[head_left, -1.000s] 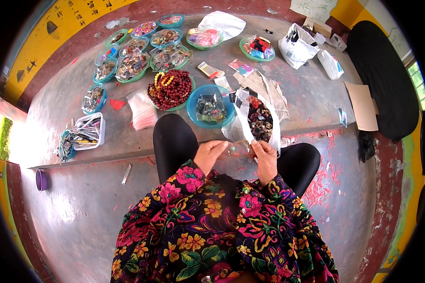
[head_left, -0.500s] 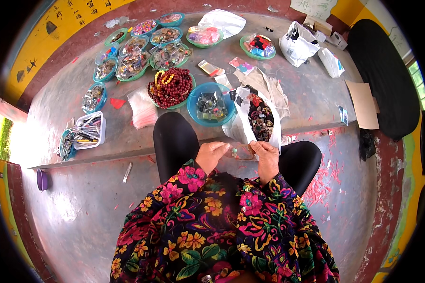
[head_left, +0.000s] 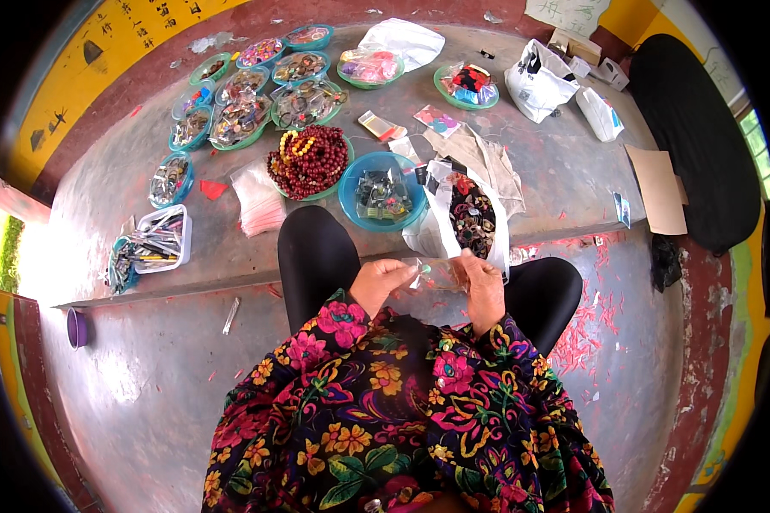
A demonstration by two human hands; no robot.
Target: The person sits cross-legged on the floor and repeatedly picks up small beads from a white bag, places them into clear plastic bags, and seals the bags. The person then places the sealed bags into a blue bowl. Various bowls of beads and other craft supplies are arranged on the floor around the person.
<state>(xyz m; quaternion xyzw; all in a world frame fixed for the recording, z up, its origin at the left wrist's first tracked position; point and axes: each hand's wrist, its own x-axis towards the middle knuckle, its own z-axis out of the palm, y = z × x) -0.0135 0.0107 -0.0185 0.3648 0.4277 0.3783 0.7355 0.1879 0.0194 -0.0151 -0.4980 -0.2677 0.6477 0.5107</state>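
Observation:
Between my hands, above my lap, is a small clear plastic bag (head_left: 441, 275) with a little green piece showing at its left end. My left hand (head_left: 383, 284) pinches the left end, and my right hand (head_left: 482, 286) pinches the right end. What else lies inside the bag is too small to make out. Just beyond my hands stands an open white bag (head_left: 441, 214) full of dark and red bracelet-like trinkets (head_left: 472, 218). Left of it, a blue basin (head_left: 351, 203) holds several small clear packets (head_left: 382, 192).
Dark red beads (head_left: 310, 162) fill a bowl beside a stack of clear bags (head_left: 258, 198). Several bowls of packets (head_left: 241, 115) cluster farther left. A white basket (head_left: 184, 235) holds pens. A step edge (head_left: 222, 282) crosses ahead; cardboard (head_left: 656, 188) lies right.
The clear bag is now stretched flatter between my hands, with more of its film showing on the left. My right fingers have shifted slightly upward.

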